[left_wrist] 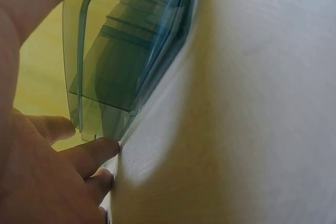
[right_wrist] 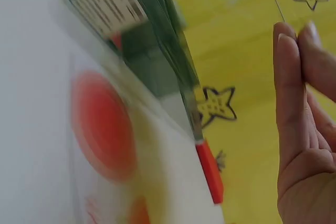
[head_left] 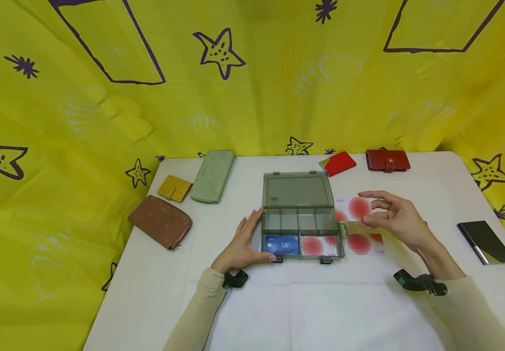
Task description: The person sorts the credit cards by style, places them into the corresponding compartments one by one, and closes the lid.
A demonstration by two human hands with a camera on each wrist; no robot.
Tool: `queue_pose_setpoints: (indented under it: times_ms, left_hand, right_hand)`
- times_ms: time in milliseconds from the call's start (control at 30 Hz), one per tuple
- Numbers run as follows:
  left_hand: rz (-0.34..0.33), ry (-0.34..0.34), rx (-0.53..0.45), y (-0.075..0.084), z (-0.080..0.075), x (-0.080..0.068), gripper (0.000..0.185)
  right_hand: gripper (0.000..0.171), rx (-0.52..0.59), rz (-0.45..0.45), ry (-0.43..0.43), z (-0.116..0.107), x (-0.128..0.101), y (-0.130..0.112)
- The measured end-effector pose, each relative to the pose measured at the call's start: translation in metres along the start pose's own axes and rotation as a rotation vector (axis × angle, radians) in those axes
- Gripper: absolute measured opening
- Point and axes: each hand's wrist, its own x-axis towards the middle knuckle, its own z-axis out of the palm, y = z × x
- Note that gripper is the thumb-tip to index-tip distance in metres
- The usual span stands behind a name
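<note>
Head view, left hand (head_left: 244, 243) flat against open organiser box (head_left: 298, 214) mid-frame, right hand (head_left: 395, 218) pinching red-dotted card (head_left: 358, 208) beside it

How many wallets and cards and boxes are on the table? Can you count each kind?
Wallets and card holders: 6 – brown, yellow, green, red holder, dark red, black case
Clear boxes: 1
Cards with red circles: 3 – in box, on table, in right hand
Blue VIP cards: 1
Total: 11
</note>
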Motion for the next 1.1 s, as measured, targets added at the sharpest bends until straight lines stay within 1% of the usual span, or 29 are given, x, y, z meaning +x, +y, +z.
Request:
queue_pose_setpoints:
  times_ms: [33, 133, 233, 300, 433, 500, 567, 667, 733, 833, 967, 1033, 1100]
  left_hand:
    - [0.003, 0.001, 0.005, 0.0, 0.0, 0.0, 0.128]
    - [0.001, 0.002, 0.015, -0.001, 0.001, 0.0, 0.128]
    - [-0.006, 0.0, 0.026, -0.001, 0.001, 0.0, 0.129]
    - [-0.005, 0.0, 0.026, -0.001, 0.001, 0.0, 0.129]
    - [-0.005, 0.0, 0.027, -0.001, 0.001, 0.001, 0.129]
    - [-0.006, -0.001, 0.025, -0.001, 0.001, 0.001, 0.129]
    - [-0.002, -0.002, 0.019, -0.001, 0.001, 0.001, 0.129]
    - [0.008, 0.003, 0.015, -0.001, 0.001, 0.001, 0.128]
    - [0.017, 0.009, 0.01, -0.001, 0.001, 0.001, 0.127]
    - [0.017, 0.012, 0.014, -0.001, 0.001, 0.001, 0.128]
    - [0.001, 0.005, 0.021, -0.002, 0.001, 0.002, 0.128]
    - [-0.004, 0.003, 0.018, -0.002, 0.001, 0.002, 0.128]
    - [-0.004, 0.0, 0.014, -0.002, 0.002, 0.003, 0.128]
  right_hand:
    - [0.056, 0.01, -0.008, -0.016, 0.006, -0.003, 0.0]
    - [0.062, -0.082, -0.056, -0.032, 0.026, -0.009, 0.004]
    - [0.062, -0.251, -0.111, -0.009, 0.046, -0.012, 0.01]
    - [0.062, -0.386, -0.171, 0.005, 0.056, -0.013, 0.015]
    - [0.064, -0.6, -0.273, 0.032, 0.067, -0.012, 0.022]
    - [0.066, -0.665, -0.291, 0.039, 0.07, -0.011, 0.024]
    - [0.069, -0.701, -0.294, 0.032, 0.071, -0.01, 0.026]
    - [0.076, -0.721, -0.277, 0.032, 0.066, -0.011, 0.025]
    - [0.078, -0.723, -0.252, 0.044, 0.058, -0.013, 0.023]
    - [0.074, -0.744, -0.154, 0.059, 0.038, -0.017, 0.02]
    - [0.07, -0.82, -0.008, -0.004, 0.009, -0.021, 0.021]
    - [0.069, -0.849, 0.033, -0.037, -0.001, -0.022, 0.024]
    - [0.068, -0.859, 0.055, -0.051, -0.006, -0.023, 0.028]
